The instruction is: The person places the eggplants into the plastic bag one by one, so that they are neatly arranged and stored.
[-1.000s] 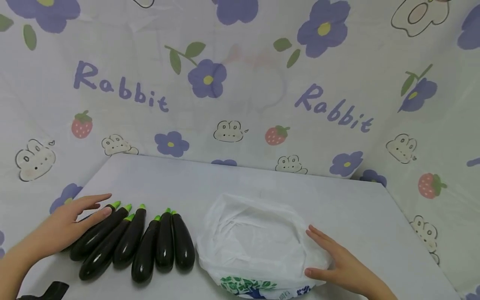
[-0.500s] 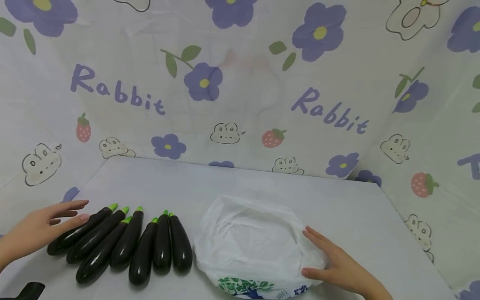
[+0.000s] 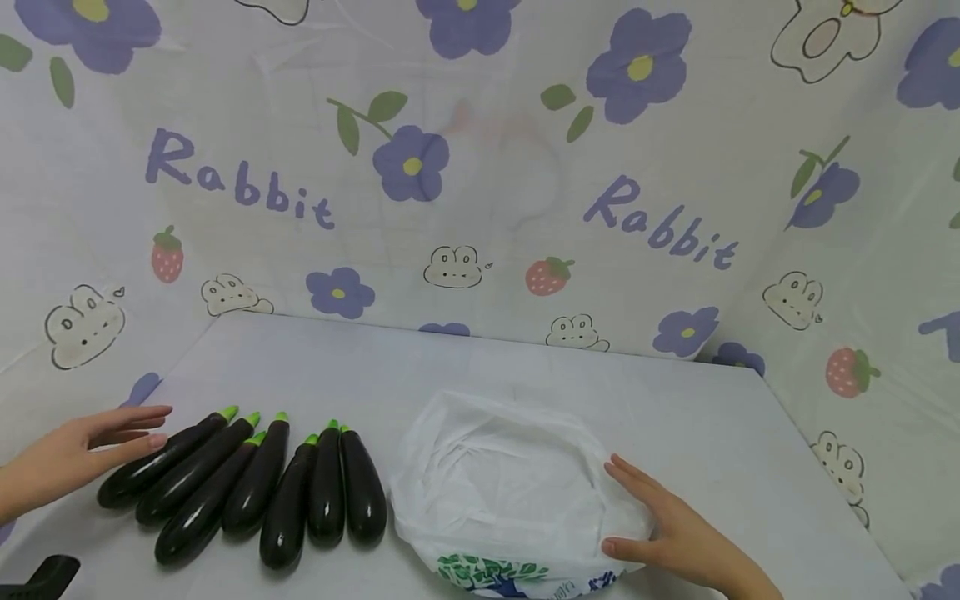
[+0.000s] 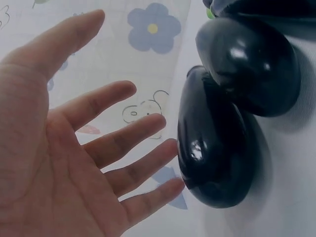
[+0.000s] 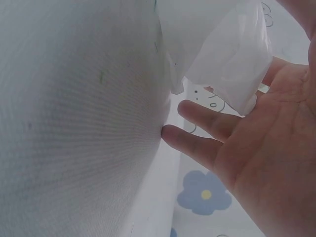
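Head view: dim, even, greyish light; direction hard to tell; fairly sharp
Backdrop (image 3: pixel 510 200): flat, muted colours, light creases
Eggplants (image 3: pixel 258 479): small white glints on glossy skin; dark sides lose detail
Desk (image 3: pixel 360 367): soft, weak shadows under eggplants and bag (image 3: pixel 517 483)
Bag folds: pale, low contrast
Left wrist view: cool bluish cast, slightly soft; glare spots on eggplants
Right wrist view: hazy, washed out; ribbed white surface (image 5: pixel 89 128) soft toward left edge

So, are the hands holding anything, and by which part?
Nothing is gripped: the left hand is near the eggplants; the right hand only touches the bag.
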Demonstrator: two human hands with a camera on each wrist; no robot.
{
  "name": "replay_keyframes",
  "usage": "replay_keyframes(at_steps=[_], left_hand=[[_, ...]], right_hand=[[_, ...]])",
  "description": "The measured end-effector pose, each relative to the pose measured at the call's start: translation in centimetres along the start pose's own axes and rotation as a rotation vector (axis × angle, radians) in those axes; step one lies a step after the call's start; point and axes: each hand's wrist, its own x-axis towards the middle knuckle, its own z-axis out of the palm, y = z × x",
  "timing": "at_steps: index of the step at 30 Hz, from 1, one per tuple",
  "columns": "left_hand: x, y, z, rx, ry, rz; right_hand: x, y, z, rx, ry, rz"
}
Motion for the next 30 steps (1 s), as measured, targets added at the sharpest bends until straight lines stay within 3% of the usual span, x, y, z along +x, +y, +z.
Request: replay_keyframes(at_steps=[9, 30], left_hand=[[0.1, -1.1, 0.5, -0.059, -0.055, 0.04], [0.9, -2.6, 1.3, -0.157, -0.2, -0.008]], right_hand=[[-0.1, 0.0, 0.0, 0.002, -0.008, -0.01], [-0.3, 0.2, 0.1, 0.01, -0.015, -0.005]])
